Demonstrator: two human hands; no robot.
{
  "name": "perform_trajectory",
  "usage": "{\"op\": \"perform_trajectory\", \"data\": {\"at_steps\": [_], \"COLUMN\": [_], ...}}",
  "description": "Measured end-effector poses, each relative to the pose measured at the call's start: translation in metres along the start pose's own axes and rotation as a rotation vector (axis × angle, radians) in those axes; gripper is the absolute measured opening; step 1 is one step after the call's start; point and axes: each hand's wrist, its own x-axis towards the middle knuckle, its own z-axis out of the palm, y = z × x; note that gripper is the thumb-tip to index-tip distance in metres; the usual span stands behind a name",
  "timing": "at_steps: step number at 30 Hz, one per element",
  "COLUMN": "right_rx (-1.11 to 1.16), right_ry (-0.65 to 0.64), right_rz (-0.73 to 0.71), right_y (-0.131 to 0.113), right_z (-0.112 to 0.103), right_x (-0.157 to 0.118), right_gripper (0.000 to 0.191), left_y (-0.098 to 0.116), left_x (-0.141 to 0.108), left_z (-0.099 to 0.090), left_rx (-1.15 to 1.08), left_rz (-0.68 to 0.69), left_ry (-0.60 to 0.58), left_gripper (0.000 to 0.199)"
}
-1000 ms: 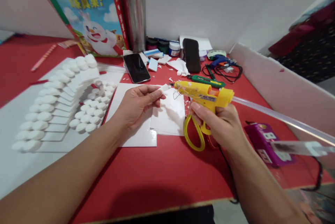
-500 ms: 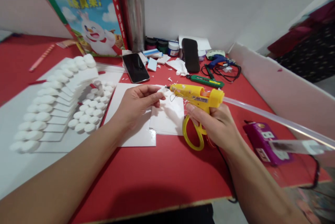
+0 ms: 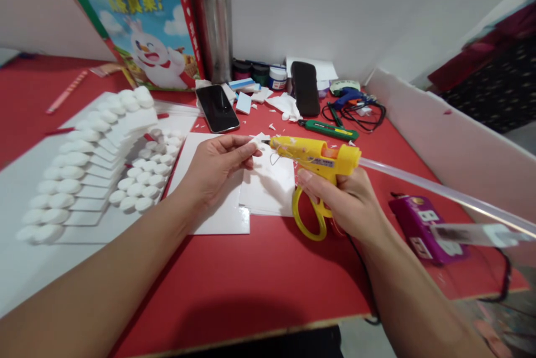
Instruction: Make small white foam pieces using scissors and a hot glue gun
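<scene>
Between thumb and fingers, my left hand [image 3: 224, 165] pinches a small white piece [image 3: 259, 139] over white sheets [image 3: 268, 190]. My right hand [image 3: 341, 196] grips a yellow glue gun [image 3: 312, 152], whose dark nozzle is at the white piece; whether they touch is hard to tell. A long clear glue stick [image 3: 427, 185] sticks out of the gun's back. Yellow-handled scissors [image 3: 298, 213] lie just beneath the gun, partly hidden by my right hand. To the left, rows of white round pads on cards [image 3: 69, 171] stand beside a group of loose-looking white rounds [image 3: 142, 179].
Two phones [image 3: 216, 108] [image 3: 305, 89], a green cutter [image 3: 330, 129], paint jars [image 3: 277, 77] and a coiled cable [image 3: 364, 115] lie at the back. Behind stand a steel flask [image 3: 215, 28] and a printed box [image 3: 146, 28]. A purple box [image 3: 422, 227] is at the right.
My left hand and the white piece have shifted slightly left. The glue gun has tilted a little, its back end slightly lower and further right.
</scene>
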Motion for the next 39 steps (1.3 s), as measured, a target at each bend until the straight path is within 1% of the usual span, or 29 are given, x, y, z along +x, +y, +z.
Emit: {"op": "perform_trajectory", "data": {"at_steps": [3, 9, 15, 19, 26, 29, 31, 33, 36, 39], "right_rx": [-0.019, -0.019, -0.023, -0.012, 0.124, 0.177, 0.254, 0.347, 0.423, 0.439], "right_ry": [-0.022, -0.009, 0.033, 0.104, 0.106, 0.166, 0.218, 0.241, 0.227, 0.197], "right_rz": [0.017, 0.018, 0.013, 0.018, 0.087, 0.068, 0.056, 0.061, 0.093, 0.101], "right_y": [0.001, 0.001, 0.002, -0.002, -0.007, -0.007, -0.007, -0.007, -0.005, -0.003], "right_z": [0.002, 0.002, 0.0, 0.0, -0.001, 0.001, 0.003, 0.005, 0.008, 0.008], "right_x": [0.0, 0.001, 0.002, 0.003, 0.002, 0.004, 0.006, 0.009, 0.011, 0.011], "right_gripper": [0.031, 0.032, 0.036, 0.036, 0.033, 0.029, 0.024, 0.02, 0.016, 0.018], "left_y": [0.001, 0.001, 0.005, 0.006, 0.003, 0.001, -0.001, -0.003, -0.004, -0.003], "left_x": [-0.001, -0.002, -0.001, -0.001, -0.001, -0.002, -0.004, -0.005, -0.008, -0.008], "left_z": [0.001, 0.002, 0.002, 0.003, 0.002, 0.002, 0.003, 0.004, 0.006, 0.006], "left_rx": [0.001, -0.042, -0.077, -0.089, -0.081, -0.066, -0.043, -0.022, -0.007, -0.053], "left_rz": [-0.012, -0.021, -0.063, -0.072, -0.06, -0.034, -0.018, -0.005, 0.009, -0.021], "left_ry": [-0.009, -0.018, -0.019, -0.013, -0.031, -0.052, -0.075, -0.107, -0.157, -0.163], "left_gripper": [0.016, 0.016, 0.011, 0.01, 0.015, 0.019, 0.021, 0.022, 0.02, 0.019]}}
